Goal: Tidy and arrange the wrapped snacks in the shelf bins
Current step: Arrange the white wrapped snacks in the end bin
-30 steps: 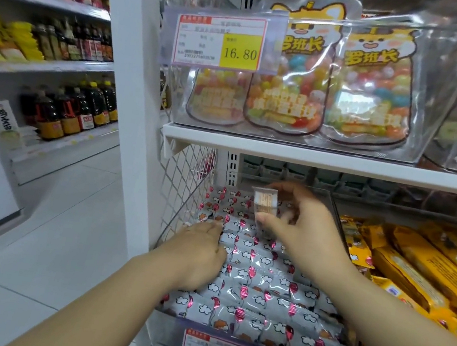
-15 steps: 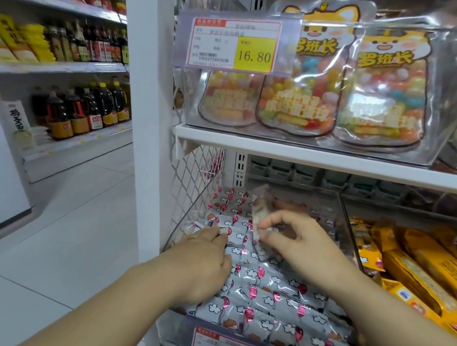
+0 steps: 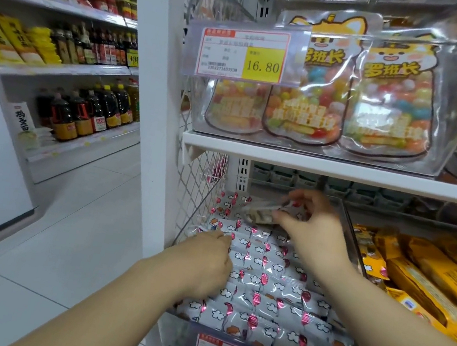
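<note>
Right hand pinches one wrapped snack between thumb and fingertips, low over the back of the clear bin; the snack is blurred. Left hand rests knuckles-up on the white-and-pink snacks at the bin's left side, its fingers hidden, so I cannot tell its grip. Yellow packets fill the next bin to the right.

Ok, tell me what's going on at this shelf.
A person is tidying a clear plastic bin of white balloon-print wrapped snacks. The right hand pinches one small clear-wrapped snack above the back rows; the left hand rests on the rows by the bin's left side.
</note>
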`<move>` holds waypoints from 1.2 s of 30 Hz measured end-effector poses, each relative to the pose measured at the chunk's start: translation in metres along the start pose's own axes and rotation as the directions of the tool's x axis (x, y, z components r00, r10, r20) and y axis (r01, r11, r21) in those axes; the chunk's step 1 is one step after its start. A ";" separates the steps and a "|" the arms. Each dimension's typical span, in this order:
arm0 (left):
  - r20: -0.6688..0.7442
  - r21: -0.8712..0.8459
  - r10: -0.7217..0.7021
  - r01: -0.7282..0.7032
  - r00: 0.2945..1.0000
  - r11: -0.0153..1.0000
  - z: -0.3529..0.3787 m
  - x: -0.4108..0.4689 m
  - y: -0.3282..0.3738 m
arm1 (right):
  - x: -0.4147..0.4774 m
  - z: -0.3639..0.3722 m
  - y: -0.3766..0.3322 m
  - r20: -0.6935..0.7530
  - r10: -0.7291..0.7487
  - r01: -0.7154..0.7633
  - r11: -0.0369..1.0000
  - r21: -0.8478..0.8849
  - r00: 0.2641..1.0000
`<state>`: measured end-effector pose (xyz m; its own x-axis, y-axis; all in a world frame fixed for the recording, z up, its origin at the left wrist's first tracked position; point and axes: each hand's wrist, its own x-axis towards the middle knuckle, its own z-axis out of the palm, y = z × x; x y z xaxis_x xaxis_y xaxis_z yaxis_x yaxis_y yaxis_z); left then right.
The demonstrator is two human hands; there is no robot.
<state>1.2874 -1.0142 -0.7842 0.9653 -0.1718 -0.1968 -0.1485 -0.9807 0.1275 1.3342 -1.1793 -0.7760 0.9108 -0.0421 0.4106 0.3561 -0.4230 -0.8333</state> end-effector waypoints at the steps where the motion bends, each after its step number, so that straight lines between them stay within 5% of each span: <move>1: -0.027 0.106 -0.005 0.008 1.000 0.994 -0.004 0.002 0.001 | 0.002 0.002 0.002 -0.052 -0.009 0.009 1.000 0.010 0.999; 4: -0.124 0.470 0.008 0.051 0.992 0.881 -0.017 0.009 0.002 | 0.007 0.012 0.009 -0.125 0.047 -0.042 0.998 0.045 0.991; 6: -0.181 0.541 0.021 0.082 0.983 0.837 -0.025 0.016 0.003 | 0.011 0.019 0.014 -0.174 0.078 -0.061 0.993 0.099 0.982; 8: -0.223 0.508 0.020 0.099 0.975 0.856 -0.028 0.028 0.000 | 0.014 0.024 0.017 -0.186 0.121 -0.094 0.985 0.147 0.975; 12: -0.265 0.047 -0.092 0.108 0.960 0.993 -0.024 0.055 -0.009 | 0.021 0.027 0.025 -0.150 0.219 -0.187 0.961 0.203 0.964; 14: -0.268 -0.027 -0.116 0.113 0.957 0.993 -0.025 0.062 -0.007 | 0.025 0.028 0.028 -0.135 0.269 -0.232 0.942 0.242 0.954; 24: -0.321 0.087 -0.098 0.133 0.942 0.987 -0.018 0.067 -0.011 | 0.030 0.030 0.032 -0.076 0.362 -0.327 0.900 0.288 0.929; 31: -0.103 0.213 -0.152 0.171 0.983 0.962 -0.038 0.065 0.006 | 0.032 0.024 0.033 -0.003 0.439 -0.397 0.815 0.422 0.898; 36: -0.032 0.130 -0.206 0.209 0.978 0.969 -0.042 0.069 0.001 | 0.033 0.022 0.033 0.000 0.464 -0.414 0.790 0.452 0.886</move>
<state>1.3633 -1.0234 -0.7564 0.9815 0.0374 -0.1877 0.0296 -0.9986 -0.0440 1.3802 -1.1750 -0.7984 0.9721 -0.2334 -0.0232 -0.0016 0.0920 -0.9958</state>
